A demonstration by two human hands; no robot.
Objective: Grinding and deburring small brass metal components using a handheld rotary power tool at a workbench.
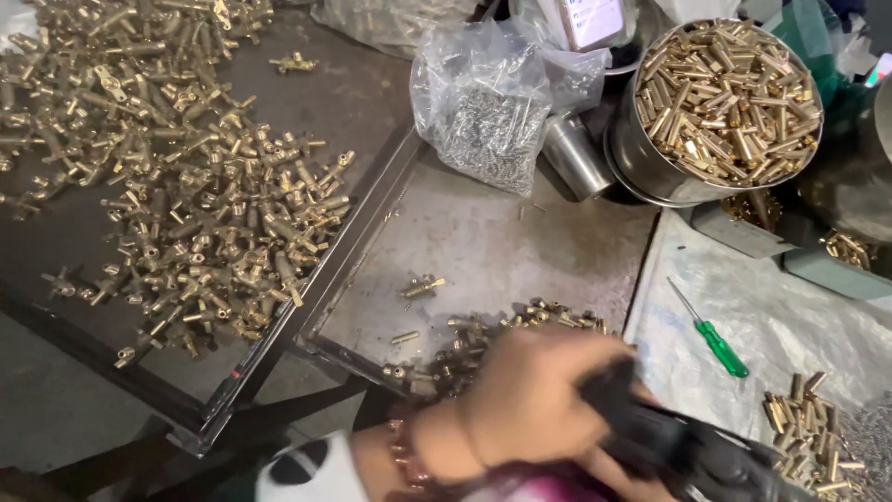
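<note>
Head cam, steep look down, close over metal tray (520,251)

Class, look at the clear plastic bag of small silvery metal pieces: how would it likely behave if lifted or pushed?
The clear bag looks thin and crumpled, so it would probably sag and change shape. Packed with silvery pieces, it is likely heavy for its size. Its open, loose top suggests the contents might spill if tipped.

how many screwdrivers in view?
1. A green-handled screwdriver lies on the pale sheet right of the metal tray, above the hand. Others may be hidden under the brass fittings or bags.
</note>
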